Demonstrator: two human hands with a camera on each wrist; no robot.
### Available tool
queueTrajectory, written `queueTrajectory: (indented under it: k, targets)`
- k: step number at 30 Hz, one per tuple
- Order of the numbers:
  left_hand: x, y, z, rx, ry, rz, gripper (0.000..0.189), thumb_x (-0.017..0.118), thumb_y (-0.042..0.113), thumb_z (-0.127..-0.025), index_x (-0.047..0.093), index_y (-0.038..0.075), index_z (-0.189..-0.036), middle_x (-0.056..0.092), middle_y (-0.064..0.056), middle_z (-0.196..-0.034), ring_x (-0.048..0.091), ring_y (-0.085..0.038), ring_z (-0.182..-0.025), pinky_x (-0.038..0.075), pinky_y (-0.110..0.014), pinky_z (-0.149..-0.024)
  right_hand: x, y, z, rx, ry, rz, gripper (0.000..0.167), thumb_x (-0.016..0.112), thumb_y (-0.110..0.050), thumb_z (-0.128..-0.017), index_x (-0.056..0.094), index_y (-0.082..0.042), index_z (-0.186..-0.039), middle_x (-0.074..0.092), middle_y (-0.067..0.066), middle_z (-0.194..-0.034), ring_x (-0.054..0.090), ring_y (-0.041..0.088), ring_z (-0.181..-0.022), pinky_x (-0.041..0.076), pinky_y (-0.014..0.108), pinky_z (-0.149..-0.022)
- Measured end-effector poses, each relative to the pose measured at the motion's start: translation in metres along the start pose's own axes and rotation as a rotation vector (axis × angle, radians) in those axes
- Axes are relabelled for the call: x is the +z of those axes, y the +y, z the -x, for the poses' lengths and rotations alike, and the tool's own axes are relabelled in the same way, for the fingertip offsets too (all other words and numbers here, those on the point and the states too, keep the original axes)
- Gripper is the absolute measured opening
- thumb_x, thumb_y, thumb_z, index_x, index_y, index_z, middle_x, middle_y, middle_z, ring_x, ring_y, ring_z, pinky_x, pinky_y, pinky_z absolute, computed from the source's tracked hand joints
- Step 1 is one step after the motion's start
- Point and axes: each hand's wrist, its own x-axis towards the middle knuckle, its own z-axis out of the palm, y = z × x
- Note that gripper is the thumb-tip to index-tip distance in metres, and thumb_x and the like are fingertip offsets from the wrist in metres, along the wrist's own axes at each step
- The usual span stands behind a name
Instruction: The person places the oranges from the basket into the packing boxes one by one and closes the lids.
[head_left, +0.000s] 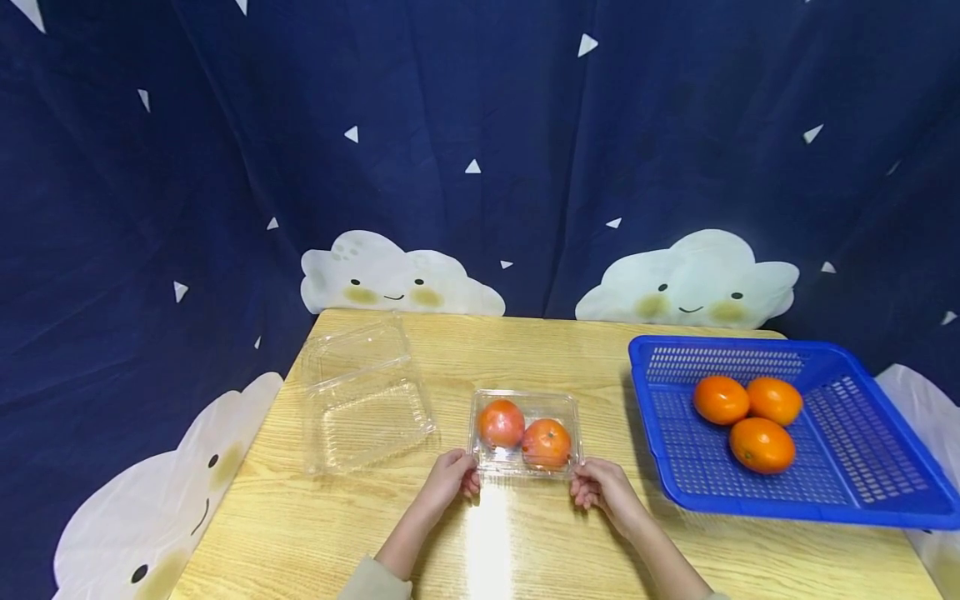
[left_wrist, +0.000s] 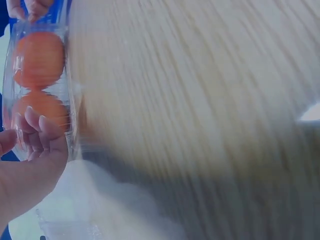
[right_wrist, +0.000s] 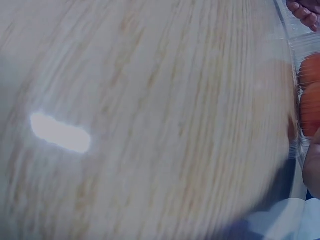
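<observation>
A clear plastic clamshell box (head_left: 525,400) sits on the table near the middle, holding two round orange-red fruits (head_left: 502,423). At its front left corner my left hand (head_left: 450,477) pinches the rim between thumb and curled fingers. My right hand (head_left: 603,487) grips the opposite front corner the same way, fingers bent under the edge. In the left wrist view the fruits (left_wrist: 40,60) show through the ribbed side wall, with the left hand (left_wrist: 37,155) close beside them. Only part of the right hand (right_wrist: 312,167) enters the right wrist view.
To the left lies another clear clamshell box (head_left: 371,421), its lid folded open towards the back. A blue plastic basket (head_left: 750,504) on the right contains three orange fruits (head_left: 762,446). Behind the wooden table (head_left: 525,350) hangs a dark blue curtain (head_left: 525,208) with clouds.
</observation>
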Motion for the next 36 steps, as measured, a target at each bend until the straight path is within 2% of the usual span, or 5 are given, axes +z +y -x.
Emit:
queueTrajectory:
  k: [14,21,25,32,36]
  targets:
    - [0.0,0.003,0.002,-0.023,-0.049,0.112,0.016,0.042,0.007,-0.088,0.049,-0.006,-0.082,0.052,-0.003,-0.063,0.054,-0.009,-0.052,0.048,-0.021,-0.053,-0.002,-0.001,0.001,0.013,-0.039,-0.048,0.016,0.043,-0.004,-0.089,0.057,-0.004,-0.081,0.06,-0.001,-0.064,0.057,0.007,-0.054,0.047,0.017,-0.051]
    - [0.003,0.029,0.017,-0.027,-0.071,0.123,0.015,0.039,0.003,-0.091,0.047,-0.005,-0.08,0.052,-0.006,-0.065,0.054,-0.01,-0.055,0.049,-0.022,-0.056,-0.001,0.0,0.001,0.008,-0.02,-0.072,0.017,0.042,-0.003,-0.089,0.055,-0.005,-0.079,0.06,-0.001,-0.063,0.058,0.007,-0.053,0.047,0.018,-0.05]
    - [0.002,0.027,0.016,-0.028,-0.072,0.121,0.016,0.04,0.004,-0.091,0.047,-0.005,-0.08,0.052,-0.005,-0.065,0.054,-0.01,-0.054,0.049,-0.022,-0.055,0.0,0.001,0.001,0.017,-0.007,-0.077,0.019,0.041,-0.004,-0.09,0.055,-0.005,-0.078,0.06,-0.001,-0.063,0.058,0.008,-0.053,0.047,0.018,-0.051]
    - [-0.001,0.006,0.004,-0.04,-0.066,0.129,0.017,0.041,0.007,-0.092,0.047,-0.002,-0.079,0.052,-0.004,-0.064,0.054,-0.01,-0.053,0.048,-0.022,-0.053,0.001,0.001,0.002,0.04,0.009,-0.075,0.018,0.041,-0.004,-0.089,0.055,-0.006,-0.077,0.059,-0.001,-0.063,0.057,0.007,-0.053,0.047,0.018,-0.051]
    - [-0.002,0.003,0.002,-0.038,-0.063,0.124,0.018,0.042,0.009,-0.092,0.048,-0.003,-0.081,0.053,-0.002,-0.063,0.055,-0.009,-0.053,0.049,-0.022,-0.053,0.0,0.0,0.002,0.035,-0.007,-0.074,0.019,0.041,-0.004,-0.09,0.055,-0.006,-0.078,0.06,-0.001,-0.063,0.058,0.007,-0.053,0.047,0.018,-0.051]
